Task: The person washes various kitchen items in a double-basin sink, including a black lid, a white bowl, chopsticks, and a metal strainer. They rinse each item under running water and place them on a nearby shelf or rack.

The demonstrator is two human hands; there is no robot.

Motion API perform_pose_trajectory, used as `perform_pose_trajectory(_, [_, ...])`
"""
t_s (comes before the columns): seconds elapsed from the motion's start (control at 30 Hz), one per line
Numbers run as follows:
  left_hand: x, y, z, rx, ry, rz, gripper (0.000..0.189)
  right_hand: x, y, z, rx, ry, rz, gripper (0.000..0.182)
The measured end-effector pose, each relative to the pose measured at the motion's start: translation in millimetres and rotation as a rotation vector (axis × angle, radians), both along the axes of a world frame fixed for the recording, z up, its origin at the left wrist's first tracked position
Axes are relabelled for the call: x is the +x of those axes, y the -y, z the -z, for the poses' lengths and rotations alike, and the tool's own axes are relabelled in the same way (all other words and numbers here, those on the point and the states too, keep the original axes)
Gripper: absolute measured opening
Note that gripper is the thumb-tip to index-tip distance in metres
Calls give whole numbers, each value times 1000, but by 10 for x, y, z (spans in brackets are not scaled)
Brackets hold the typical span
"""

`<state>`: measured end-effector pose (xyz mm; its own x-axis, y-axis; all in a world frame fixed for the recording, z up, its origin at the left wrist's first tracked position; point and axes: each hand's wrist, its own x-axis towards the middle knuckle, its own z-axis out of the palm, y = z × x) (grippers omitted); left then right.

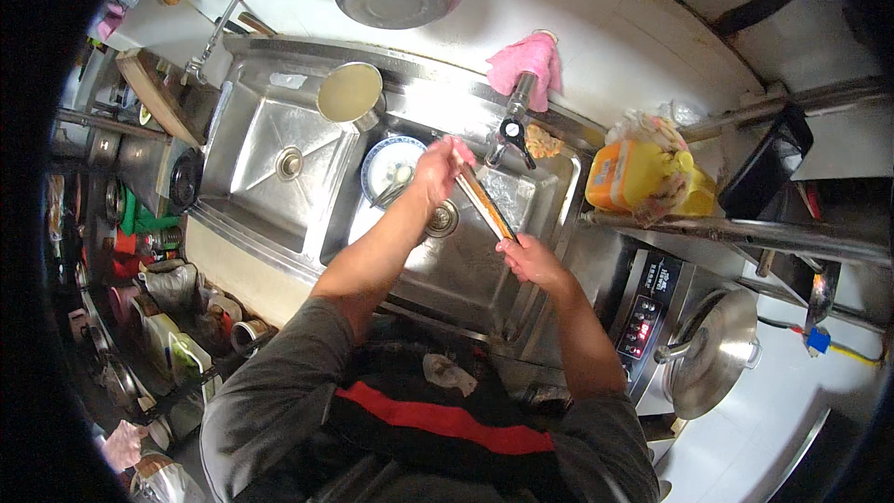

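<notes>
My left hand (441,169) and my right hand (529,260) hold a bundle of long, thin sticks, like chopsticks (485,201), over the right basin of a stainless steel sink (457,286). My left fingers close around the upper end; a bit of pink shows there, too small to name. My right fingers grip the lower end. Beside my left wrist, a blue-rimmed white bowl (377,162) in the basin holds spoons. The basin's drain (442,219) lies below my left forearm. The tap (513,131) stands just behind the bundle, with a pink cloth (534,70) over its pipe.
A metal pot of cloudy liquid (350,92) stands at the divider behind the left basin (269,154). Yellow plastic jugs (639,175) are at the right, near a metal rail (733,234). An induction cooker (639,321) and a lidded steel pan (716,356) stand at lower right.
</notes>
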<state>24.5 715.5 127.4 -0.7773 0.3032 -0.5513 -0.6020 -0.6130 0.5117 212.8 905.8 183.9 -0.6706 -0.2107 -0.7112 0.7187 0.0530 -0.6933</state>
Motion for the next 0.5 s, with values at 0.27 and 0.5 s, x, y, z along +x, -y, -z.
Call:
perform_pose_trajectory(0.27, [226,-309,-2090,-943,-1559,153,33,-197,352,-482,409,-172,67,38])
perform_pose_trajectory(0.5, [239,125,-1947,-1117,-2211,289,46,732,466,845,199,336,114,34])
